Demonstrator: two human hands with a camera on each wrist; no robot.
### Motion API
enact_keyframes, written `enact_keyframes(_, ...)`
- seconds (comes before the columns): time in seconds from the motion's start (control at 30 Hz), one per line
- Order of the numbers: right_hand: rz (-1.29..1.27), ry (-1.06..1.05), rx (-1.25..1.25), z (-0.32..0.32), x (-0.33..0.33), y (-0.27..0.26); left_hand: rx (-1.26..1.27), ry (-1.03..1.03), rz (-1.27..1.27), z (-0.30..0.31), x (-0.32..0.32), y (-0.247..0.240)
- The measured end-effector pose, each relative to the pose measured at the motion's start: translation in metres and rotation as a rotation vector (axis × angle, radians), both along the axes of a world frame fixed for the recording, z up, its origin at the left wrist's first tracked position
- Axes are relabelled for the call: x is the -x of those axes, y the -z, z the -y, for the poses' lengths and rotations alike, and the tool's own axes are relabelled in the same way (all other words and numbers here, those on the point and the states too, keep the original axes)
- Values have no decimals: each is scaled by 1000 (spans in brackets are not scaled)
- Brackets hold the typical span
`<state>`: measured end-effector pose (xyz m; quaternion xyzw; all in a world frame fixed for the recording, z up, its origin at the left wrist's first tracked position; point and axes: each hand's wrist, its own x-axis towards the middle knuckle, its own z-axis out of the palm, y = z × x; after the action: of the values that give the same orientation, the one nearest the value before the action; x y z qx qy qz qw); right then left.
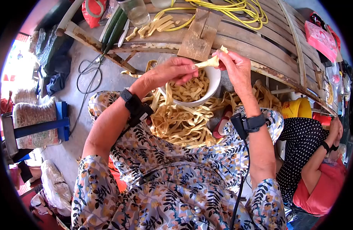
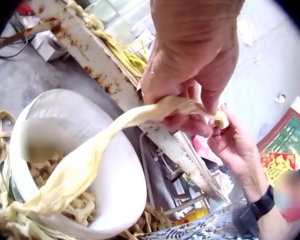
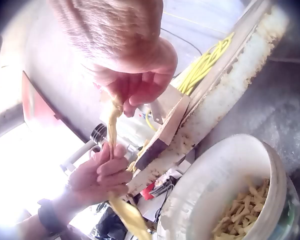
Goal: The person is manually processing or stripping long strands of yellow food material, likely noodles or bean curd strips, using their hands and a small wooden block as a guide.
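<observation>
A pale yellow strip that looks like tofu skin point(image 1: 207, 63) is stretched between the two hands, over a white bucket point(image 1: 214, 86). My left hand point(image 1: 170, 72) pinches it between thumb and fingers, and a long tail hangs down past the bucket in the left wrist view. My right hand point(image 1: 236, 71) grips the twisted end, with a short bit poking up above the fingers. Inside the bucket lie many short, knotted tofu skin pieces point(image 1: 190, 92). A heap of long, loose strips point(image 1: 180, 124) spreads below the bucket, between the legs.
A slatted bench point(image 1: 238, 42) with a rusty frame stands just beyond the hands. It carries a wooden board point(image 1: 192, 44), yellow cord point(image 1: 245, 13), several yellow pieces point(image 1: 161, 25), a glass jar point(image 1: 136, 13) and long green vegetables point(image 1: 114, 28). Another person point(image 1: 318, 168) sits at the right.
</observation>
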<state>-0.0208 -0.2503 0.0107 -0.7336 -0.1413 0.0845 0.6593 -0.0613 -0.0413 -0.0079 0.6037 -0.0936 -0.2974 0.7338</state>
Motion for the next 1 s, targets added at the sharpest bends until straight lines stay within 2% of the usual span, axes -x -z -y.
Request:
enact_keyframes(0.07,35,-13,99,1,-1,0,-189,-116,266,8,2,-11)
enact_keyframes(0.17,243,-43,96,-4,-5,15,-133,-209,213,23,4,-24)
enact_keyframes(0.27,-62,-55,-113,-21,11,-1,-175,-202,142,26,2,-25)
enact_keyframes(0.37,-148,-85,-235,-22,8,1,-73,-262,71,28,-3,-13)
enact_keyframes(0.47,-239,-99,-308,-20,6,-4,-16,-228,43,28,-4,-12)
enact_keyframes(0.67,-360,-86,-387,-15,0,1,-77,-136,73,28,-3,-10)
enact_keyframes(0.77,-330,-76,-349,-13,-3,4,-149,-68,219,22,-1,-20)
enact_keyframes(0.87,-362,16,-247,-10,-4,-5,-210,-133,224,16,-1,-15)
enact_keyframes(0.97,-342,-150,-16,-13,1,-8,-267,-123,262,14,-2,-16)
enact_keyframes(1.0,-278,-159,-43,-15,1,1,-271,-122,273,14,-2,-15)
